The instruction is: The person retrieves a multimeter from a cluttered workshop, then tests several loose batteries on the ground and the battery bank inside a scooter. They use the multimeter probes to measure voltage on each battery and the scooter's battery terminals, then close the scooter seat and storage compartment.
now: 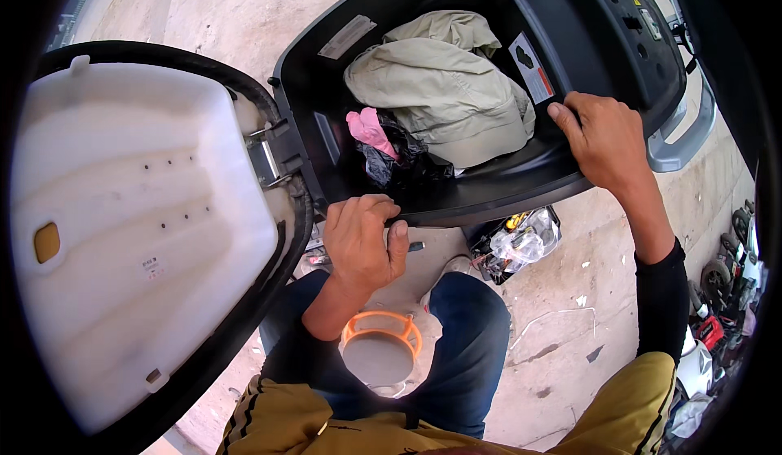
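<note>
A black under-seat storage box of a scooter lies before me. Inside it sit a khaki cloth cap, a pink cloth and a crumpled black plastic bag. My left hand is closed on the box's near rim by the hinge, its fingers curled over the edge. Farther right, my right hand grips the same rim, thumb toward the inside; the undersides of both grips are hidden. To the left the seat stands flipped open, its white underside showing, joined by a metal hinge.
Below the box, a black container holds tools and clear plastic. An orange-rimmed stool is between my legs. A grey rear rack juts out at the right. Several scooters and parts line the far right side of the concrete ground.
</note>
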`<action>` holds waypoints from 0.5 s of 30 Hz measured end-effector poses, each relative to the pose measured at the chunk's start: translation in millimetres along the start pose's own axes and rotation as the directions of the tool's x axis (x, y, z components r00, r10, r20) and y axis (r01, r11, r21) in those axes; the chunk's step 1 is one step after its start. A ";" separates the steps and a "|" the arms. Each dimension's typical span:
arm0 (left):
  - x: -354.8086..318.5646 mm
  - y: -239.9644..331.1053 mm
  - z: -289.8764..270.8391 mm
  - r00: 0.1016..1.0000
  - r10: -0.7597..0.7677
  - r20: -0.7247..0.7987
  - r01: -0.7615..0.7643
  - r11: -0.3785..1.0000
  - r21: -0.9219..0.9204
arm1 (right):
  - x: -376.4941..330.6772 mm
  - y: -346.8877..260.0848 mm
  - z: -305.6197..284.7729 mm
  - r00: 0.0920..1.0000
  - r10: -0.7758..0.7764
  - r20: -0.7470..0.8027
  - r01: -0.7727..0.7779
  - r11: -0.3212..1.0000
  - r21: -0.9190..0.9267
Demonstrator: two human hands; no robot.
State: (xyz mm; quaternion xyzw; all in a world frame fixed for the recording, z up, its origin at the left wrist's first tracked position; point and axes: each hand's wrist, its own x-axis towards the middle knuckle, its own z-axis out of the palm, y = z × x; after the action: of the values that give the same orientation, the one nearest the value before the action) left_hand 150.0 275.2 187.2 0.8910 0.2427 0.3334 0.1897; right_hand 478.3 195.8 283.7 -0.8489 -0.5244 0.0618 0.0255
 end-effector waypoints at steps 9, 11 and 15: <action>71.1 53.1 -3.7 0.846 -0.486 0.219 0.514 0.853 -0.093 | 3.6 10.2 3.9 0.999 0.053 -0.008 -0.050 0.980 0.192; 116.5 49.9 14.5 0.911 -0.294 0.289 0.276 0.956 0.100 | 0.2 13.9 8.4 0.997 0.032 -0.073 -0.017 0.981 0.192; 186.8 9.3 98.8 0.916 -0.023 0.400 -0.055 0.981 0.184 | 3.1 13.9 10.1 0.993 0.019 -0.121 0.007 0.977 0.214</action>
State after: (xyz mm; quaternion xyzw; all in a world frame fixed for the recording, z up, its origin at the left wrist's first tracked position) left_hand 343.9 354.7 215.9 0.9563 0.2225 0.1210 0.1462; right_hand 490.7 192.1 271.9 -0.8450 -0.5095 0.0660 0.1485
